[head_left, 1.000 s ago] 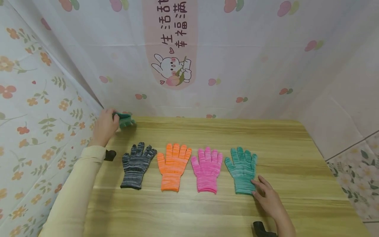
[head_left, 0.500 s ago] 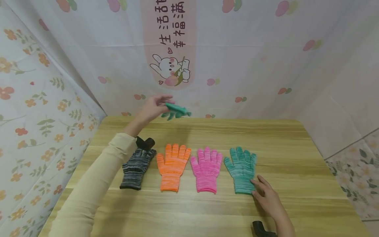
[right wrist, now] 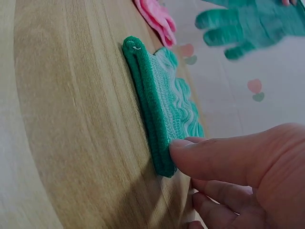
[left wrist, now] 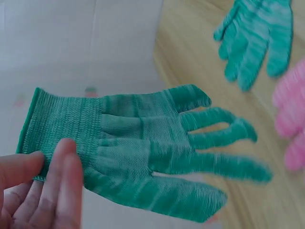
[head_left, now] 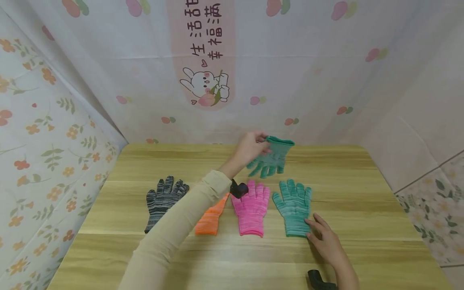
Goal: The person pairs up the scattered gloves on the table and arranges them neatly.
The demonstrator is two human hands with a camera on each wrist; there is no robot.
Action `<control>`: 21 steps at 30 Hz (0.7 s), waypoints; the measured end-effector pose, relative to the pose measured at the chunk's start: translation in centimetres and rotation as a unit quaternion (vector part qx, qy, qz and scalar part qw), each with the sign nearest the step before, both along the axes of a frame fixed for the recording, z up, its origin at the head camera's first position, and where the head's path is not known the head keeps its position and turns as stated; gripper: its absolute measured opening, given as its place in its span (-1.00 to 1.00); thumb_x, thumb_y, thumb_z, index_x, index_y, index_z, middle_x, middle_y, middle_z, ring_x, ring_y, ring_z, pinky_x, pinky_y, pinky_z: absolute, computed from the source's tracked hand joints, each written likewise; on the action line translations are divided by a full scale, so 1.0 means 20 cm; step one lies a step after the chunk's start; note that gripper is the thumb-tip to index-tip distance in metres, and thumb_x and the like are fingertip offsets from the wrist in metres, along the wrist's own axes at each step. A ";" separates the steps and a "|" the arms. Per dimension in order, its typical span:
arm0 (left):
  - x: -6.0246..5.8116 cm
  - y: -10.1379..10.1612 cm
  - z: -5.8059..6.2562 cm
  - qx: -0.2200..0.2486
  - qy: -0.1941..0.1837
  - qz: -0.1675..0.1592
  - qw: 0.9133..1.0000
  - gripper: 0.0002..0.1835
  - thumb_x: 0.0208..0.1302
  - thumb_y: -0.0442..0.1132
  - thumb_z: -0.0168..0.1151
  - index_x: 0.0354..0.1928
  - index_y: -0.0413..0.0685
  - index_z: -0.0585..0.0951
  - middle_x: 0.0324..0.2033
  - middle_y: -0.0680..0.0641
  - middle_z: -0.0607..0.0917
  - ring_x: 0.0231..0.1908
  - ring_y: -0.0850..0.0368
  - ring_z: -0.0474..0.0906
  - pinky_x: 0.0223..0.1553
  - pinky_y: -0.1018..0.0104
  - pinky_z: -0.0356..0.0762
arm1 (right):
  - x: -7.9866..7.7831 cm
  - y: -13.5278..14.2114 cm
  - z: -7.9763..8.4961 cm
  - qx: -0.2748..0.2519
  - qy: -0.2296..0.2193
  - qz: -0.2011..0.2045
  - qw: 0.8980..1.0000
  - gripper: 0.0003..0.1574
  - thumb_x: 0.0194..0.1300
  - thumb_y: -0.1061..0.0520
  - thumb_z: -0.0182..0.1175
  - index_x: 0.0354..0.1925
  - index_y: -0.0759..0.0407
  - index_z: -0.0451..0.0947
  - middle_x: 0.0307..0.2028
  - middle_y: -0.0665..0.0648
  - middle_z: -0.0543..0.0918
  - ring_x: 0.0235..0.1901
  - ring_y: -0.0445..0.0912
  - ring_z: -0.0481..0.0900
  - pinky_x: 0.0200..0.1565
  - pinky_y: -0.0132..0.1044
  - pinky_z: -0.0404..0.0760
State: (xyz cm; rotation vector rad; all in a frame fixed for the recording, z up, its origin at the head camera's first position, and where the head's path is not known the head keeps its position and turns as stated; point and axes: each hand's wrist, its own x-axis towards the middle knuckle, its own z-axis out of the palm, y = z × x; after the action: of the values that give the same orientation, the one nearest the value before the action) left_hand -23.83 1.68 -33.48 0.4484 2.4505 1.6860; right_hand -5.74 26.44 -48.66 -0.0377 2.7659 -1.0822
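My left hand (head_left: 250, 149) pinches a green knit glove (left wrist: 138, 148) near one edge of its cuff. In the head view this glove hangs in the air, fingers downward, over the back part of the table. Below it a second green glove (head_left: 294, 209) lies flat, its fingers pointing to the back. Thumb and fingertips of my right hand (head_left: 326, 241) touch the right edge of that glove's cuff (right wrist: 152, 109). Left of it lie a pink glove (head_left: 251, 213), an orange glove (head_left: 208, 219) partly behind my left sleeve, and a black-and-grey glove (head_left: 161, 197).
The gloves lie in a row on a wood-grain table (head_left: 224, 266). A printed curtain (head_left: 308, 72) hangs behind its back edge, and a floral cloth (head_left: 43, 141) hangs at the left. Black wrist devices sit by both of my wrists.
My left hand has carried the green glove from the back left corner rightward, up and then lower, to above the flat green glove. My right hand has stayed at the cuff.
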 end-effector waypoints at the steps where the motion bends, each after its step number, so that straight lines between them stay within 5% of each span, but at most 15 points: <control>1: 0.00 0.03 -0.01 -0.009 0.009 0.000 1.000 -0.71 0.27 -0.31 0.16 0.02 -0.24 0.55 -0.16 -0.20 0.68 -0.35 -0.02 0.70 -0.27 0.29 0.66 | 0.00 0.00 0.00 -0.001 -0.001 0.000 1.000 -0.48 0.28 0.25 0.11 0.19 0.38 0.36 0.34 0.48 0.07 0.26 0.47 0.05 0.14 0.37 0.21; 8: 0.02 0.21 -0.10 -0.052 0.057 -0.003 0.997 -0.66 0.31 -0.16 0.13 0.07 -0.15 0.52 -0.21 -0.09 0.73 -0.43 0.13 0.69 -0.33 0.47 0.57 | -0.01 -0.01 0.00 -0.004 -0.011 -0.003 1.000 -0.47 0.28 0.23 0.11 0.20 0.38 0.35 0.35 0.47 0.04 0.27 0.47 0.02 0.14 0.38 0.18; 13: 0.06 0.29 -0.17 -0.054 0.087 -0.038 0.994 -0.68 0.36 -0.16 0.06 0.07 -0.15 0.47 -0.17 -0.11 0.72 -0.21 0.14 0.68 -0.31 0.56 0.53 | -0.01 -0.01 0.00 -0.003 -0.013 -0.004 1.000 -0.47 0.28 0.23 0.11 0.20 0.38 0.35 0.35 0.47 0.04 0.27 0.47 0.01 0.15 0.37 0.17; 21: 0.16 0.37 -0.31 -0.097 0.091 -0.087 0.987 -0.67 0.39 -0.13 0.00 0.12 -0.06 0.45 -0.07 -0.07 0.69 -0.16 0.25 0.65 -0.29 0.63 0.49 | 0.00 -0.01 0.00 -0.002 -0.013 -0.003 1.000 -0.47 0.29 0.23 0.11 0.20 0.38 0.35 0.35 0.47 0.04 0.27 0.48 0.01 0.15 0.37 0.18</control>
State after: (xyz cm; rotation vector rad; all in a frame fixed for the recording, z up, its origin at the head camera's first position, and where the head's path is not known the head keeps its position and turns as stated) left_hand -20.56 9.04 -39.61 0.7962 2.5812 1.3774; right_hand -5.83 26.22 -48.59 -0.0154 2.7422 -1.0804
